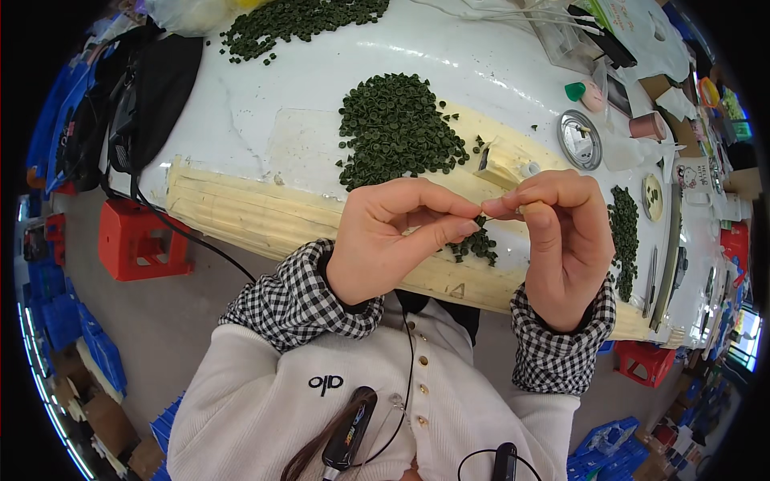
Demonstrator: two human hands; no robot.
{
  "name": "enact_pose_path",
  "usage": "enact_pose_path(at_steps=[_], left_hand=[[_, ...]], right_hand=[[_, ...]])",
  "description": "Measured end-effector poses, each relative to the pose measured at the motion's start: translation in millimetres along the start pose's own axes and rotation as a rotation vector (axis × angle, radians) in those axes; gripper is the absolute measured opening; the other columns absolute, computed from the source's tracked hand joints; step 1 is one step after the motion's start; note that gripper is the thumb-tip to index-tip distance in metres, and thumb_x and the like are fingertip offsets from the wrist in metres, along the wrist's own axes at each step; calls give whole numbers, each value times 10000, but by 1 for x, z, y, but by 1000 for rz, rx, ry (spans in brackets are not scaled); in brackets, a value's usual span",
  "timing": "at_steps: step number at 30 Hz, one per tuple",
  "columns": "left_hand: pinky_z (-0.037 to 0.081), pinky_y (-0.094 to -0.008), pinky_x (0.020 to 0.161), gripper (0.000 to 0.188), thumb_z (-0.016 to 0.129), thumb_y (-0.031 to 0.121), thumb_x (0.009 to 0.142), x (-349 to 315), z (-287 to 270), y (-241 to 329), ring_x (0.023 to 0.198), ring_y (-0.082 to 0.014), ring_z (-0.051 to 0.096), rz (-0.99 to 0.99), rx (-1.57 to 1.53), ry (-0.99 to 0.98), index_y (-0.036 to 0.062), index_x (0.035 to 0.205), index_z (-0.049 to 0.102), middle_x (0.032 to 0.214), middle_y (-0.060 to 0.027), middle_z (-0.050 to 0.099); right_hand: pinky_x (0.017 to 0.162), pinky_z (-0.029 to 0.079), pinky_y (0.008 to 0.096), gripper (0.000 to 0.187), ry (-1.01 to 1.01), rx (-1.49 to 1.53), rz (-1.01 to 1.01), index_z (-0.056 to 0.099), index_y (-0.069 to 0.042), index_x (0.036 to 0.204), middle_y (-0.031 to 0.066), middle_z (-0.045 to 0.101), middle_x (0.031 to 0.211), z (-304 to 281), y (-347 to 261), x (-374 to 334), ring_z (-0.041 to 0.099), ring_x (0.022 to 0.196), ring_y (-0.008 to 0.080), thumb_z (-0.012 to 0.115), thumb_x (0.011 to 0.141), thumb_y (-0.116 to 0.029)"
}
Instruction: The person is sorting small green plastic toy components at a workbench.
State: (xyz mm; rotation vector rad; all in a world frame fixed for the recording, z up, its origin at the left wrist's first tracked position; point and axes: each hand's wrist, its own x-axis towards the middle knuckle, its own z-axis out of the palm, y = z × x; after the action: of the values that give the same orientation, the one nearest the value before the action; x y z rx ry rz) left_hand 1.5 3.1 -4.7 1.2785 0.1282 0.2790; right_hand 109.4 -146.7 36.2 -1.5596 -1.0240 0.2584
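My left hand (393, 232) is closed in a pinch, thumb and index fingertip together at a small dark green piece (480, 220). My right hand (565, 228) meets it from the other side, index fingertip almost touching the left one. Its fingers are curled in, and what they hold, if anything, is too small to make out. Just below the fingertips lies a small group of dark green pieces (475, 248). Beyond my hands is a large heap of the same small round, pointed pieces (397, 128). A pale tape-covered block (505, 159) stands behind the fingertips.
Masking tape (233, 204) covers the white table's front edge. More green pieces lie in a far heap (301, 24) and a right-hand strip (622, 232). At right are a round metal tin (579, 139), tweezers (650, 280) and a pinkish spool (646, 126). A black bag (164, 96) lies left.
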Motion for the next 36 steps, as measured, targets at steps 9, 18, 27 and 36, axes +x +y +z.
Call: enact_pose_path(at_steps=[9,18,27,36], left_hand=[[537,-264,775,154,634,-78,838,0,2,1,844,-156,650,-16,-16,10,-65,991,638,923,-126,654],[536,-264,767,149,630,-92,832,1,2,2,825,-157,648,-1,-19,15,-69,979,640,911,-133,657],[538,-262,784,148,632,-91,830,1,1,1,851,-165,654,16,-8,24,-71,977,637,929,-135,655],[541,-272,794,153,629,-88,834,0,1,1,861,-170,654,5,-18,27,-70,986,630,956,-137,650]], right_hand=[[755,539,295,172,63,17,-8,496,40,979,127,581,913,0,-2,0,654,810,193,457,988,-128],[675,482,250,71,493,-508,-116,595,21,883,66,609,801,-17,18,8,599,733,134,615,893,-46],[672,459,269,65,353,-677,-173,590,15,870,91,590,803,-15,7,10,568,714,188,639,853,-23],[772,506,280,170,25,86,-4,490,29,970,107,574,909,1,1,2,641,832,174,487,978,-141]])
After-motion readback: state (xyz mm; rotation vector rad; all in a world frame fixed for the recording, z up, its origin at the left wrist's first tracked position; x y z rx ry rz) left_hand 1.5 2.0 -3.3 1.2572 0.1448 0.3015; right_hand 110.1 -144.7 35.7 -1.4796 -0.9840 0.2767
